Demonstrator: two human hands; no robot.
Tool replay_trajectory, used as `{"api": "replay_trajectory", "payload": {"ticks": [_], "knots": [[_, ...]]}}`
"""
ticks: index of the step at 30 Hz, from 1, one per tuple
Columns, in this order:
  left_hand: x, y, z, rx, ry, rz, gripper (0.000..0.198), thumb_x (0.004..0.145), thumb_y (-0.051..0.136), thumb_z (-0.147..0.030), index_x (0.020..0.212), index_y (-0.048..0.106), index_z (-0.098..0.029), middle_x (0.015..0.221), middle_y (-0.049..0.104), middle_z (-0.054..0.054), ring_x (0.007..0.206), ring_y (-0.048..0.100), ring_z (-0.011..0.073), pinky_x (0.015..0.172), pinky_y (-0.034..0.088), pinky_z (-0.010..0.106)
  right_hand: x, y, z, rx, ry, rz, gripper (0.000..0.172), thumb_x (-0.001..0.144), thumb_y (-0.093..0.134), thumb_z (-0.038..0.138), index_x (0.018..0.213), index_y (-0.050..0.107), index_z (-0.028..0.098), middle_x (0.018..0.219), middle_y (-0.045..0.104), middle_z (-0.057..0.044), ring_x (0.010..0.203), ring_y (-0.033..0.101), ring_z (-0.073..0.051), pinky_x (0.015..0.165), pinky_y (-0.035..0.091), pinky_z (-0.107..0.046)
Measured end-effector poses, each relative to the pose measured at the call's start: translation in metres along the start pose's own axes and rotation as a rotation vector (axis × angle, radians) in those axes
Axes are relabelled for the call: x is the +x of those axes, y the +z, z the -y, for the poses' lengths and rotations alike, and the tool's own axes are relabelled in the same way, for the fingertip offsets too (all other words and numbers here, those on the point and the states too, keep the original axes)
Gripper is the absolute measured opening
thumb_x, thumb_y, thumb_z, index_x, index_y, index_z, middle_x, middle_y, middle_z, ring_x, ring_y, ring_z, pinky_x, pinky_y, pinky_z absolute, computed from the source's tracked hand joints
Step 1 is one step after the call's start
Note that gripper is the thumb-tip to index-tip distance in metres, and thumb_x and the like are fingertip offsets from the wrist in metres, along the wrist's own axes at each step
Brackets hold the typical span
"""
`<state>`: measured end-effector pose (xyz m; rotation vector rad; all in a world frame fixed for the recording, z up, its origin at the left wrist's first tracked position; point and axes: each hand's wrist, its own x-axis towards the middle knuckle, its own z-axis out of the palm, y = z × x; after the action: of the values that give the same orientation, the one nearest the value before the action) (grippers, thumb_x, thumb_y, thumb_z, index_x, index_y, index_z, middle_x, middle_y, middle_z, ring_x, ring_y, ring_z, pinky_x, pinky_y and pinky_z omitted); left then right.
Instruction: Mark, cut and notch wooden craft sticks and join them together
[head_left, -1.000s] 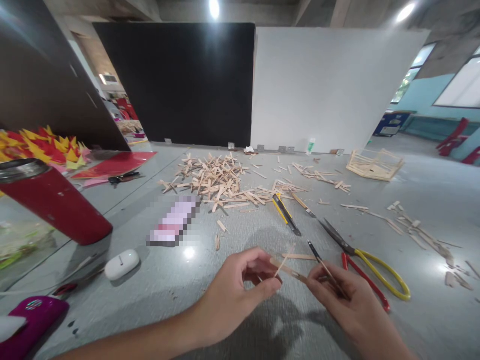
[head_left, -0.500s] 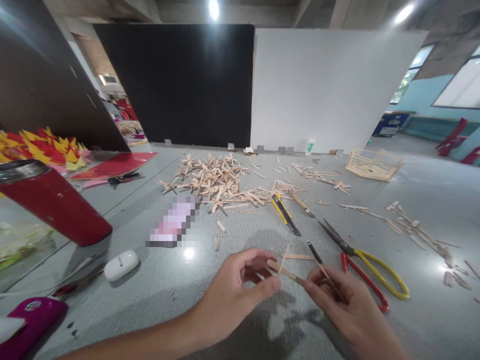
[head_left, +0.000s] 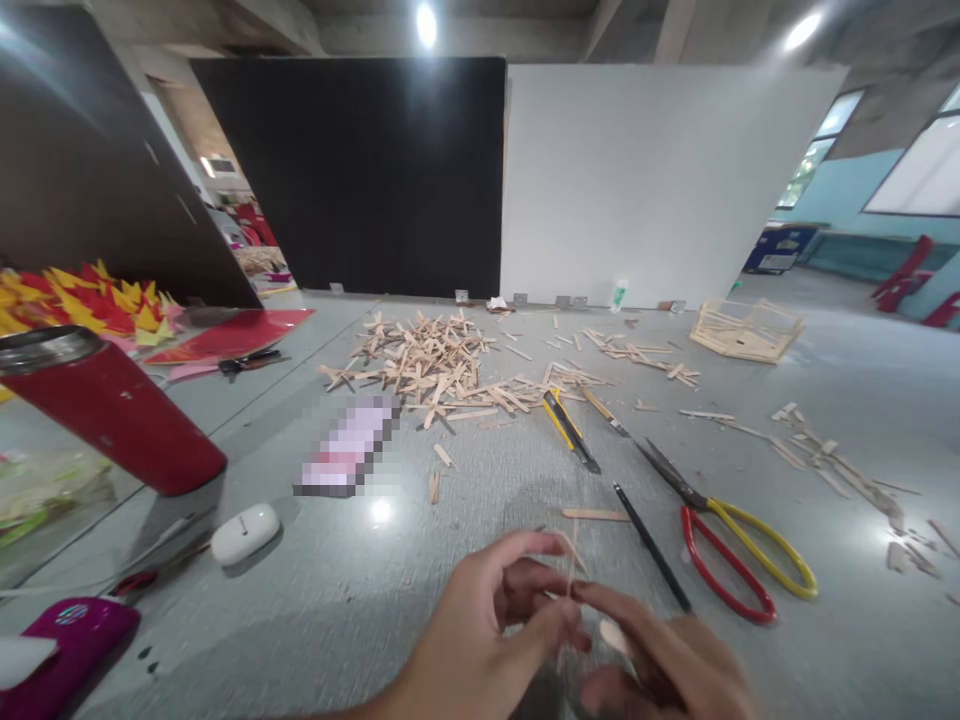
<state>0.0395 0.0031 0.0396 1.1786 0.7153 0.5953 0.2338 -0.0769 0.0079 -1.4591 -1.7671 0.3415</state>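
My left hand [head_left: 491, 620] is closed in a pinch on thin wooden craft sticks [head_left: 574, 560], slim strips that cross near its fingertips. My right hand [head_left: 675, 655], partly blurred, meets it from the right, its index finger touching the same strips. The rounded pale end of a craft stick [head_left: 613, 635] shows between the right hand's fingers; the rest of it is hidden. Just beyond the hands, a loose craft stick [head_left: 596, 515] lies flat on the grey table [head_left: 360, 620]. Right of it rests a black pen-like tool [head_left: 651, 548].
Red-and-yellow-handled scissors [head_left: 731, 545], a yellow cutter knife [head_left: 570, 432] and a second slim cutter [head_left: 606, 412] lie ahead. Behind them spreads a stick pile [head_left: 427, 360]. A stick frame [head_left: 746, 332] stands far right. Leftward are a phone [head_left: 349, 445], white case [head_left: 245, 533] and red flask [head_left: 124, 415].
My right hand has come left and down toward the left hand, and its fingers now overlap the strips. The black pen-like tool now shows along its length. The camera view shifted slightly.
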Motion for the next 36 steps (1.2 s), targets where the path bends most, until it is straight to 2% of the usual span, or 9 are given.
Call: {"api": "replay_trajectory", "payload": {"ticks": [2, 4, 7, 10, 16, 20, 27, 32, 36], "knots": [[0.004, 0.000, -0.006, -0.013, -0.023, 0.021, 0.038, 0.087, 0.081, -0.043, 0.111, 0.066, -0.017, 0.091, 0.077, 0.006, 0.081, 0.075, 0.0197, 0.073, 0.054, 0.028, 0.001, 0.000, -0.007, 0.089, -0.116, 0.103, 0.046, 0.102, 0.063, 0.057, 0.144, 0.069, 0.038, 0.055, 0.073, 0.002, 0.039, 0.058, -0.016, 0.048, 0.051, -0.025], [0.007, 0.000, -0.010, -0.002, -0.049, 0.043, 0.030, 0.089, 0.078, -0.042, 0.099, 0.068, -0.017, 0.079, 0.072, 0.001, 0.068, 0.069, 0.0151, 0.065, 0.049, 0.025, 0.000, -0.001, -0.012, 0.106, -0.177, 0.117, 0.045, 0.103, 0.061, 0.054, 0.143, 0.070, 0.036, 0.053, 0.069, 0.003, 0.037, 0.054, -0.015, 0.044, 0.048, -0.025], [0.011, -0.002, -0.012, 0.002, -0.075, 0.071, 0.027, 0.090, 0.072, -0.043, 0.094, 0.067, -0.016, 0.086, 0.073, 0.002, 0.058, 0.064, 0.0114, 0.060, 0.046, 0.025, 0.000, -0.003, -0.010, 0.011, -0.016, -0.030, 0.032, 0.101, 0.064, 0.053, 0.121, 0.081, 0.034, 0.045, 0.045, 0.007, 0.037, 0.040, -0.013, 0.040, 0.035, -0.024], [0.013, -0.005, -0.010, -0.007, -0.098, 0.108, 0.025, 0.090, 0.070, -0.040, 0.097, 0.065, -0.017, 0.086, 0.074, 0.003, 0.058, 0.066, 0.0123, 0.060, 0.047, 0.026, 0.003, -0.005, -0.001, 0.004, 0.191, -0.103, 0.028, 0.100, 0.065, 0.051, 0.110, 0.081, 0.030, 0.053, 0.035, 0.009, 0.043, 0.032, -0.013, 0.045, 0.032, -0.026], [0.013, -0.005, -0.004, 0.042, -0.135, 0.117, 0.017, 0.085, 0.073, -0.031, 0.092, 0.066, -0.018, 0.079, 0.071, 0.000, 0.064, 0.067, 0.0131, 0.063, 0.049, 0.026, 0.012, -0.002, 0.009, 0.127, 0.322, -0.002, 0.033, 0.100, 0.061, 0.052, 0.093, 0.076, 0.023, 0.061, 0.029, 0.008, 0.051, 0.026, -0.013, 0.048, 0.025, -0.028], [0.011, -0.003, -0.002, -0.168, -0.212, 0.032, 0.045, 0.073, 0.088, -0.036, 0.104, 0.061, -0.018, 0.085, 0.077, 0.004, 0.075, 0.074, 0.0205, 0.070, 0.057, 0.033, 0.013, -0.002, 0.011, 0.129, 0.318, 0.039, 0.030, 0.099, 0.062, 0.049, 0.086, 0.072, 0.023, 0.060, 0.026, 0.010, 0.051, 0.024, -0.012, 0.048, 0.023, -0.028], [0.012, -0.003, 0.003, -0.289, -0.223, 0.019, 0.063, 0.057, 0.103, -0.032, 0.104, 0.064, -0.016, 0.086, 0.077, 0.005, 0.071, 0.073, 0.0182, 0.067, 0.058, 0.031, 0.013, 0.001, 0.008, 0.232, 0.412, 0.076, 0.038, 0.098, 0.060, 0.055, 0.081, 0.066, 0.022, 0.058, 0.032, 0.008, 0.053, 0.029, -0.013, 0.049, 0.025, -0.025], [0.013, -0.004, 0.002, -0.248, -0.149, 0.037, 0.050, 0.064, 0.101, -0.041, 0.089, 0.066, -0.015, 0.085, 0.072, 0.004, 0.070, 0.074, 0.0194, 0.062, 0.059, 0.031, 0.018, -0.003, 0.002, 0.392, 0.503, 0.182, 0.045, 0.099, 0.059, 0.060, 0.077, 0.061, 0.021, 0.065, 0.051, 0.003, 0.060, 0.043, -0.015, 0.056, 0.035, -0.026], [0.014, -0.005, -0.001, -0.249, -0.090, 0.008, 0.048, 0.070, 0.099, -0.044, 0.091, 0.067, -0.015, 0.091, 0.071, 0.004, 0.077, 0.077, 0.0213, 0.073, 0.064, 0.035, 0.022, -0.008, 0.000, 0.443, 0.525, 0.222, 0.044, 0.099, 0.061, 0.061, 0.081, 0.061, 0.021, 0.070, 0.049, 0.004, 0.064, 0.044, -0.015, 0.060, 0.036, -0.026]]}}
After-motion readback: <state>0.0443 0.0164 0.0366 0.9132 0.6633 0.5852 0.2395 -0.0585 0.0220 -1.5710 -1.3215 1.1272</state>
